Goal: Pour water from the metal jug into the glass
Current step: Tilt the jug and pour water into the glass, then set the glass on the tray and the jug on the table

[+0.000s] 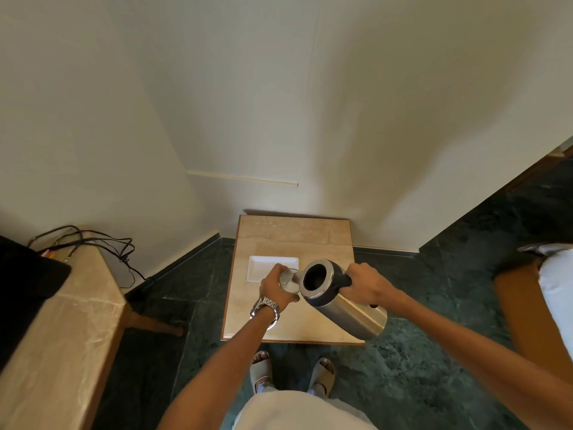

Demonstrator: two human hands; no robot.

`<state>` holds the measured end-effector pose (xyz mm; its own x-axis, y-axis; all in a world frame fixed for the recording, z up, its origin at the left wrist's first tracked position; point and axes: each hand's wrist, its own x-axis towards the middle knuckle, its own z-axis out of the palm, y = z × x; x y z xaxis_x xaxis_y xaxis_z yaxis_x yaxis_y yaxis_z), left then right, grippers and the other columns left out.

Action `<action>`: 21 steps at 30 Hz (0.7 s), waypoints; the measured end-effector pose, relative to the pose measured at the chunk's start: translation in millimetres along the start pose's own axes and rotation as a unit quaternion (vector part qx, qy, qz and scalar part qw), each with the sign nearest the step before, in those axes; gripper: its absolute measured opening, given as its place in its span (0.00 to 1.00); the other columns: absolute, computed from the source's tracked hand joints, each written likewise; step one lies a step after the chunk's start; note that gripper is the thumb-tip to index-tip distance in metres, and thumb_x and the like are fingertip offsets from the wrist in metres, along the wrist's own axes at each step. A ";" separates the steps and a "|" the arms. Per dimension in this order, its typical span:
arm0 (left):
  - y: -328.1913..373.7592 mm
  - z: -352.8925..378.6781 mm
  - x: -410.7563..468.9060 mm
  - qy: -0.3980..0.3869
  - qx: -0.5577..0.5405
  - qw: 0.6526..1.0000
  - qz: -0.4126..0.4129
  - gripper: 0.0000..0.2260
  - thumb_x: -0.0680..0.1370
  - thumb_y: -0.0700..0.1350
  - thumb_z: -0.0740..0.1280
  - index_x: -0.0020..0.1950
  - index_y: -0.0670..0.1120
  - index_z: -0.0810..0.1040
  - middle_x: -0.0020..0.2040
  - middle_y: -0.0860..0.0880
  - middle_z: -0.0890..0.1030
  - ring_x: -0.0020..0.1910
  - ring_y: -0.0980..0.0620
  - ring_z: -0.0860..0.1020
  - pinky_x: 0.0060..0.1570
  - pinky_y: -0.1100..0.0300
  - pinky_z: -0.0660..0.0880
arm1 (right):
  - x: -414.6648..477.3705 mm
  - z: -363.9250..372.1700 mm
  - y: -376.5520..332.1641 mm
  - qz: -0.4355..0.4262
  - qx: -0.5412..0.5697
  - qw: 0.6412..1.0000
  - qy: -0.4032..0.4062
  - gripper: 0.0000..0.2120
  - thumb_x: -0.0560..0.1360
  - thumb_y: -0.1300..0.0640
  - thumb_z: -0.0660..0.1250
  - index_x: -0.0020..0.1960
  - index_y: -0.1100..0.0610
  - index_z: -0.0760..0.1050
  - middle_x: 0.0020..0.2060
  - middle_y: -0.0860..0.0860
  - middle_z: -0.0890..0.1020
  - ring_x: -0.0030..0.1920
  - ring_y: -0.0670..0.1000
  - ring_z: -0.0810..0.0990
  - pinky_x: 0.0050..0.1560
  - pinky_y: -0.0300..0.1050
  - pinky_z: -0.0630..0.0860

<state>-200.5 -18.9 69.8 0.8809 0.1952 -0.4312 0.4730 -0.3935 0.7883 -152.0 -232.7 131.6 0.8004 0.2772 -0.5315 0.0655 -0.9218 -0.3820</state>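
The metal jug [350, 315] is steel with a black collar and an open dark mouth. It hangs tilted over the small table [294, 237], with its mouth turned left toward the glass [288, 281]. My right hand [367, 285] grips the jug's black handle. My left hand [274, 288], with a metal watch on the wrist, wraps around the clear glass and holds it just left of the jug's spout, rim against the spout. Pale liquid shows inside the glass. Fingers hide most of the glass wall.
A white rectangular dish [263, 266] lies on the table behind the glass. A long marble-topped counter [71, 321] runs along the left with black cables [102, 243] behind it. A brown chair [521, 299] stands at right. The floor is dark green stone; my sandalled feet [291, 372] stand below.
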 end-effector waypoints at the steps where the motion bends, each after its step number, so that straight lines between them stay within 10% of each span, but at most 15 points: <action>1: 2.2 1.0 3.2 0.002 -0.005 1.000 0.000 0.29 0.65 0.39 0.83 0.62 0.42 0.76 0.59 0.43 0.83 0.60 0.41 0.80 0.60 0.45 0.81 | -2.6 1.3 5.1 -0.001 0.010 1.000 0.014 0.08 0.69 0.53 0.68 0.33 0.51 0.73 0.28 0.49 0.78 0.29 0.47 0.78 0.28 0.38 0.70; 8: 12.0 8.3 35.3 0.027 -0.035 0.999 -0.029 0.31 0.63 0.37 0.84 0.62 0.45 0.76 0.60 0.43 0.82 0.61 0.41 0.79 0.60 0.44 0.80 | -0.8 16.6 43.3 0.058 0.167 0.976 0.125 0.11 0.69 0.56 0.69 0.30 0.61 0.78 0.25 0.57 0.81 0.27 0.55 0.82 0.28 0.54 0.78; 21: -67.3 43.3 165.2 0.077 0.040 0.994 -0.062 0.33 0.61 0.38 0.84 0.61 0.48 0.72 0.58 0.43 0.81 0.56 0.41 0.80 0.55 0.45 0.83 | 145.0 132.9 56.1 0.148 0.406 0.848 0.306 0.12 0.70 0.59 0.73 0.30 0.58 0.75 0.26 0.51 0.79 0.29 0.50 0.78 0.31 0.48 0.77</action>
<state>-87.4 0.9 -73.5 0.8107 0.3796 -0.4457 0.5809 -0.4266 0.6932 -111.5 -208.3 -67.4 0.8860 -0.3552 -0.2981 -0.4255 -0.3671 -0.8272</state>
